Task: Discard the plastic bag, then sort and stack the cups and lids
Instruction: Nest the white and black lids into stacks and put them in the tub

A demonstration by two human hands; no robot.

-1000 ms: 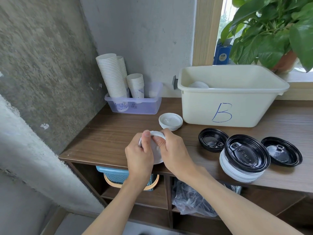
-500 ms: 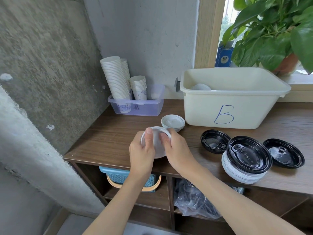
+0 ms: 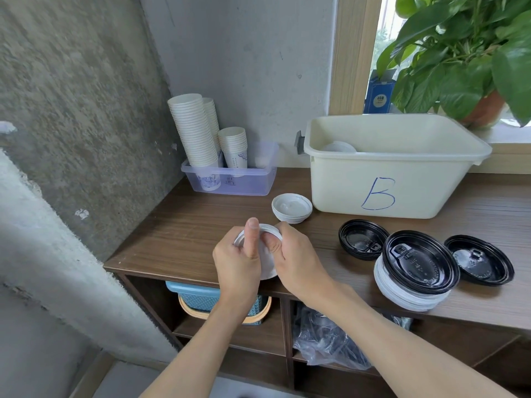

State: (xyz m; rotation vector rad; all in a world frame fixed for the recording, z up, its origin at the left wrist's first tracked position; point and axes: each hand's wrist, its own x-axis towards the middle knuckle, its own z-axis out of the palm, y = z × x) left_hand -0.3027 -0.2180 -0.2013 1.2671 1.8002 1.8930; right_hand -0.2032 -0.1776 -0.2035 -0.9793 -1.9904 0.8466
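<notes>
Your left hand (image 3: 238, 262) and right hand (image 3: 296, 259) meet over the front edge of the worktop (image 3: 186, 239), both gripping the same white lid (image 3: 267, 268), which is tilted up on edge toward you. Your left thumb lies straight up across its face with the other fingers curled behind; your right thumb and fingers pinch its right-hand rim. Whether it is one lid or several nested, you cannot tell. Just beyond your hands a small stack of white lids (image 3: 291, 208) sits on the worktop, touching or almost touching the cream tub marked B (image 3: 388, 182), where another white lid (image 3: 339, 146) shows inside. To your right lie two loose black lids (image 3: 362, 239) (image 3: 478, 259), and between them a taller pile of white lids (image 3: 402, 297) topped by a black lid (image 3: 419, 261). At the back left, paper cup stacks (image 3: 195, 133) stand upright in a clear tray (image 3: 244, 185) against the wall. The plastic bag (image 3: 324, 343) is crumpled on the shelf under the worktop, beside the compartment with a blue basket (image 3: 198, 297).
</notes>
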